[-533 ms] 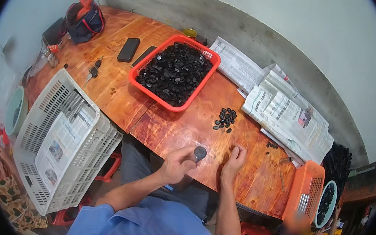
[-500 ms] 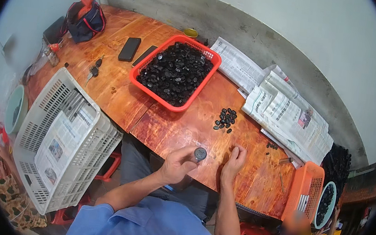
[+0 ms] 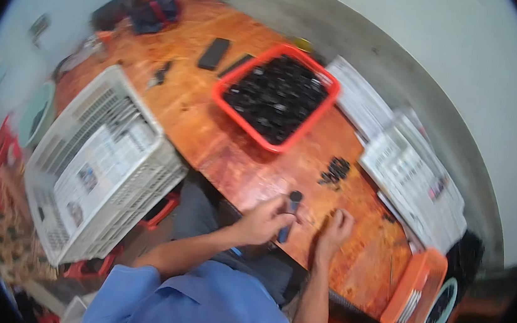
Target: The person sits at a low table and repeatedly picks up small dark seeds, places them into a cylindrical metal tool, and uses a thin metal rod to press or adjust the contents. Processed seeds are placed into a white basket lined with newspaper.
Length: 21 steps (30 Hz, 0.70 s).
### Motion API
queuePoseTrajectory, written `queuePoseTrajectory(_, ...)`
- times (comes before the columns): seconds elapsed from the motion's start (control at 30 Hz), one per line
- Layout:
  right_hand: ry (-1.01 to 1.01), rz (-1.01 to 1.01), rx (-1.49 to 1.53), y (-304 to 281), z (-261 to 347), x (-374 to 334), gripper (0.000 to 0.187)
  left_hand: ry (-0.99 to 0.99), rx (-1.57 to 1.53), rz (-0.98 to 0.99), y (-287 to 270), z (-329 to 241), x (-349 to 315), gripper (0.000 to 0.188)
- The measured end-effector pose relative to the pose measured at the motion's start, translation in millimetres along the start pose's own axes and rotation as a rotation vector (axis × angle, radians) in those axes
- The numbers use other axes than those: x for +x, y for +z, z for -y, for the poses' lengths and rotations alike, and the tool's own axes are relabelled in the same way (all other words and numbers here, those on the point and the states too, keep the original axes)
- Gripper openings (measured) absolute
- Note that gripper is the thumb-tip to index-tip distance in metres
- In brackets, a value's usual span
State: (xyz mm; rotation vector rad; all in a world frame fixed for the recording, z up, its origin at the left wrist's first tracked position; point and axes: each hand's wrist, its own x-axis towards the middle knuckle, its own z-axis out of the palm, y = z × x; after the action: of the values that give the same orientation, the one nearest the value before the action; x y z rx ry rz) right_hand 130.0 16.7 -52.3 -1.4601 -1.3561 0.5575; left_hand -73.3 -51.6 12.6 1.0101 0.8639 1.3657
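Wooden table [image 3: 233,166] bears a red plastic basket [image 3: 275,147] heaped with black pieces [image 3: 276,97], seemingly the bulk left. Left hand [image 3: 263,221] closed round dark rod [image 3: 292,209] at table edge; right hand [image 3: 334,234] half-curled, contents can't tell. Only a small black pile [image 3: 337,170] set out beyond.

pieces [image 3: 278,97] in basket [image 3: 246,127] on table [image 3: 251,172], newspapers [image 3: 414,168] to its right, crate [image 3: 134,191] left

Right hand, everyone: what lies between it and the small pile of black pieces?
In the head view, just bare orange-brown tabletop shows between the right hand and the pile of black pieces.
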Motion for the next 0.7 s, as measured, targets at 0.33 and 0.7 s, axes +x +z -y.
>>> queuePoseTrajectory(0.33,0.02,0.0,0.081,-8.1,-34.3,7.1,0.026,0.204,0.527,-0.033,-63.0,-91.1,-46.4,0.039)
queuePoseTrajectory(0.7,-0.049,0.035,-0.045,-12.7,-56.3,16.0,0.027,0.051,0.765,-0.987,-291.7,-224.6,-136.5,0.029)
